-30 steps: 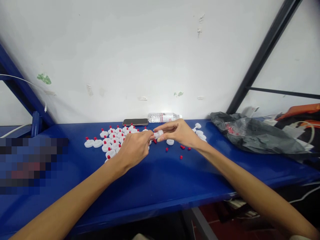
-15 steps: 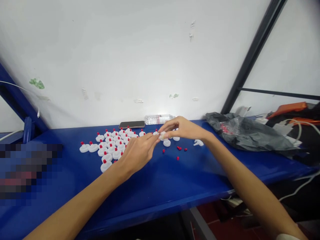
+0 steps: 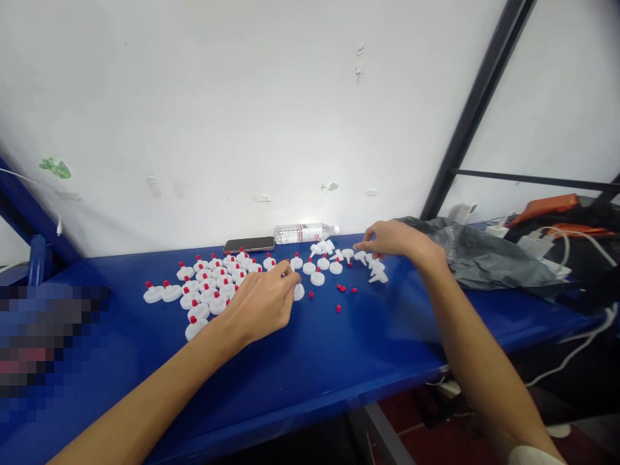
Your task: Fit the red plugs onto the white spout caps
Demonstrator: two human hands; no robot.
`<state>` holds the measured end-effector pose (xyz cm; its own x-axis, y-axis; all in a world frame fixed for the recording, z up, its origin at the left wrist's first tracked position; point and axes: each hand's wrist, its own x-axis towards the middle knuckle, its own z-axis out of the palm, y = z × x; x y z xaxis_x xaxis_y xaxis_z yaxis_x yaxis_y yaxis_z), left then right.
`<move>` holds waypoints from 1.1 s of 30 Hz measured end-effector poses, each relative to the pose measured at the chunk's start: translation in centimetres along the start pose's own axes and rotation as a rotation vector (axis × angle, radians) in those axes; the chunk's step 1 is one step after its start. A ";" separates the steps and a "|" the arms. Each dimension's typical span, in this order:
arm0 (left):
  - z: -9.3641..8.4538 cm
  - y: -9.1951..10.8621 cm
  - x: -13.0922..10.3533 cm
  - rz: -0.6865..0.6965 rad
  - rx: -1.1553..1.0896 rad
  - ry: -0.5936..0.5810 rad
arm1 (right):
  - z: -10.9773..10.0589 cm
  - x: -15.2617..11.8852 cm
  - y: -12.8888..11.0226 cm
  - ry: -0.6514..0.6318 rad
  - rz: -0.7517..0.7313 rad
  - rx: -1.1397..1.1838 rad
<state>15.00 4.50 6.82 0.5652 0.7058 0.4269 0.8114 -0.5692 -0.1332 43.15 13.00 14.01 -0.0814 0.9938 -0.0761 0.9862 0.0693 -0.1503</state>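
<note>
My left hand (image 3: 266, 300) is closed, thumb and fingers pinched at a white nozzle cap (image 3: 299, 292). Its round base shows beside my fingertips, while the fingers hide its top. Just left of this hand stand several white nozzle caps (image 3: 207, 283) with red tips, close together on the blue table. My right hand (image 3: 394, 240) reaches over loose white nozzle caps (image 3: 376, 268) that have no red tips. Its index finger and thumb are apart, with the index fingertip close to one of these pieces. Between my hands lie several small red tips (image 3: 341, 289).
At the wall are a phone (image 3: 249, 244) and a clear plastic bottle (image 3: 305, 232) on its side. A dark plastic bag (image 3: 484, 248) covers the table's right end. A dark post (image 3: 477, 110) rises behind it. The table's front edge (image 3: 310, 410) runs below my arms.
My hands were together at a white piece and are now apart. The right hand has moved right to the loose white caps. The left has drawn slightly back, lower over the table.
</note>
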 end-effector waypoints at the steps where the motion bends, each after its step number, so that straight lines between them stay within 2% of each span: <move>1: 0.0 0.0 0.0 -0.004 0.008 -0.013 | -0.1 -0.2 0.0 -0.015 0.040 -0.022; 5: 0.3 0.2 0.0 -0.010 0.070 -0.077 | -0.5 -0.6 0.4 -0.092 0.156 -0.017; 8: 0.5 0.4 0.0 -0.025 0.110 -0.090 | -0.5 -0.6 1.0 -0.194 0.171 0.055; 11: 0.5 0.7 0.0 -0.044 0.141 -0.075 | -0.2 -0.2 1.4 -0.304 0.174 0.097; 14: 0.5 1.2 0.1 -0.033 0.169 -0.038 | 0.2 0.1 1.4 -0.349 0.184 0.098; 17: 0.8 2.0 0.2 0.056 0.186 -0.016 | 0.4 0.2 1.3 -0.373 0.187 0.086; 21: 1.6 2.8 0.4 0.260 0.238 -0.014 | 0.3 0.1 1.0 -0.361 0.176 0.094; 23: 2.0 2.8 0.5 0.312 0.264 -0.036 | 0.3 0.0 0.9 -0.342 0.169 0.100; 29: 1.7 2.4 0.7 0.332 0.247 -0.144 | -0.2 0.1 1.5 -0.239 0.107 0.081; 33: 1.3 2.3 0.8 0.344 0.226 -0.163 | -0.7 0.6 2.3 -0.099 0.022 0.061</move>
<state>17.50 4.24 5.70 0.8094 0.5592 0.1796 0.5741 -0.6889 -0.4424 45.44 13.78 14.29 -0.0764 0.9813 -0.1767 0.9775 0.0387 -0.2074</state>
